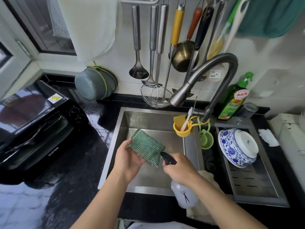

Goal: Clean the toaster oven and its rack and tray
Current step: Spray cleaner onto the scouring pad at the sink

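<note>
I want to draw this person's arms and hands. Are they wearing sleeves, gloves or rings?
No gloves, rings or watch show. The left hand and right hand are bare, and both forearms are bare right down to the picture's bottom edge, so no sleeves show.

Your left hand (127,160) holds the cloth (146,147) over the sink (118,129), your right hand (179,168) holds the sprayer (184,195) just right of it, the oven (35,123) sits left, the bowl (237,147) right.
</note>
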The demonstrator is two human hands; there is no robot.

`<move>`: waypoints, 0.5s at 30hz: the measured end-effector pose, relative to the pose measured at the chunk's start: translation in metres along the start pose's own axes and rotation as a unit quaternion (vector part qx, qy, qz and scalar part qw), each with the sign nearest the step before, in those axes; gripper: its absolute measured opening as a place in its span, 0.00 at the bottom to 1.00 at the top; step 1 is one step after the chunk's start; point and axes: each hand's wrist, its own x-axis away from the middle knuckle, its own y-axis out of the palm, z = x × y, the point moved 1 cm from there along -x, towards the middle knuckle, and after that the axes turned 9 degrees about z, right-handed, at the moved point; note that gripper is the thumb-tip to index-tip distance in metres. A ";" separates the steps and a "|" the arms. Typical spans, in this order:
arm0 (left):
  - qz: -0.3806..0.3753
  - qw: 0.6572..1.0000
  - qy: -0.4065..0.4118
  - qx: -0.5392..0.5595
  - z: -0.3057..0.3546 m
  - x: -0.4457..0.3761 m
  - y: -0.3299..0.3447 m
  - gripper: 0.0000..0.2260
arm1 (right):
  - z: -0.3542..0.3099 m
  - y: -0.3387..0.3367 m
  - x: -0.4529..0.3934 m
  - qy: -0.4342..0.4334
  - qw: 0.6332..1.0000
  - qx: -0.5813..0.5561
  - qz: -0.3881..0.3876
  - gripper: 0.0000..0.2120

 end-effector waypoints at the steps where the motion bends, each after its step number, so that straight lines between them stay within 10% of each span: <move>1: 0.000 1.000 -0.001 0.000 0.000 0.000 0.000 0.15 | 0.000 0.000 0.000 0.006 1.000 -0.009 -0.006 0.07; 11: 0.043 0.998 0.038 -0.031 0.000 -0.002 0.001 0.18 | 0.013 -0.001 0.001 0.064 0.994 -0.086 -0.009 0.07; 15: 0.142 0.931 0.145 -0.302 0.003 -0.009 -0.010 0.17 | 0.021 -0.007 0.005 0.070 0.990 -0.118 0.013 0.06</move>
